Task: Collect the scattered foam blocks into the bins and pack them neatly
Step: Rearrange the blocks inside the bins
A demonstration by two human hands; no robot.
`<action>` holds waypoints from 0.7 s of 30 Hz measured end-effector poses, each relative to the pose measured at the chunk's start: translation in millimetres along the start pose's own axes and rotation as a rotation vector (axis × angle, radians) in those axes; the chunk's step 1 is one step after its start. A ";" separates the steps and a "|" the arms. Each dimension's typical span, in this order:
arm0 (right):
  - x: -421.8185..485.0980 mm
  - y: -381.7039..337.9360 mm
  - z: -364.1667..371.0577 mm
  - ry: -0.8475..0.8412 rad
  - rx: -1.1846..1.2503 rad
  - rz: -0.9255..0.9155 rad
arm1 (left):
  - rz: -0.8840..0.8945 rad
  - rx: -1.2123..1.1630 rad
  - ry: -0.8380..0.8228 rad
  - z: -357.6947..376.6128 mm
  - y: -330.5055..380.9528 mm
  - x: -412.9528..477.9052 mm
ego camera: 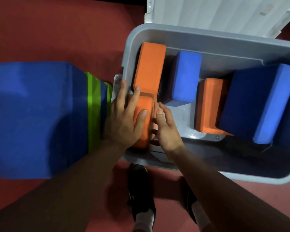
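Head camera looks down, and closest to me I see two black shoes (141,190) on the red floor (57,30). Both arms reach up to the gray bin (224,33). My left hand (122,121) lies on top of an orange block (146,102) at the bin's near left corner. Its fingers are spread wide, and one finger rests on the bin's edge. My right hand (167,131) touches the right side of the same block with straight fingers. Just behind it a second orange block (149,64) stands in the bin. A blue block (186,74) stands beside that one. More to the right a third orange block (208,104) sits next to a big blue block (258,101) that leans over. Outside the bin, on the left, a pile of blue blocks (37,118) and green blocks (93,111) lies on the floor. Far back, the white lid (216,10) stands open.
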State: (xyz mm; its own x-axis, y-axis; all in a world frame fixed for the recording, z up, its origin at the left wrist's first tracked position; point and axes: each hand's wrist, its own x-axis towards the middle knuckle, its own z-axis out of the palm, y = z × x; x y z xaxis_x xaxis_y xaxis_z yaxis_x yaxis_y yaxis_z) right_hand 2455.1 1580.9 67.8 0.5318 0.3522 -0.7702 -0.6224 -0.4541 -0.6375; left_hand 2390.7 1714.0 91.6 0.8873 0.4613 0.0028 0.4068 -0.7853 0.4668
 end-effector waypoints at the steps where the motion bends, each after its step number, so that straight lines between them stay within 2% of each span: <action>1: 1.4 0.0 4.3 0.007 -0.039 -0.007 | -0.002 0.003 0.000 0.2 -1.0 0.1; 9: -2.4 -1.3 21.0 0.023 -0.166 0.000 | -0.002 -0.024 0.014 -0.3 0.0 -1.8; 15: 5.2 9.5 20.9 -0.010 -0.155 -0.057 | -0.039 0.037 -0.031 0.5 1.1 -1.4; 21: 9.1 12.2 15.1 -0.036 -0.028 0.026 | -0.054 0.076 -0.040 0.0 3.7 -1.8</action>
State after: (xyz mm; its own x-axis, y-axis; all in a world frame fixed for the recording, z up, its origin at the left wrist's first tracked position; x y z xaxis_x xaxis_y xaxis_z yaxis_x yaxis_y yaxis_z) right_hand 2443.7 1590.9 52.7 0.4947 0.3690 -0.7869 -0.6187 -0.4863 -0.6170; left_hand 2390.6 1710.3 93.4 0.8708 0.4884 -0.0565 0.4685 -0.7893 0.3969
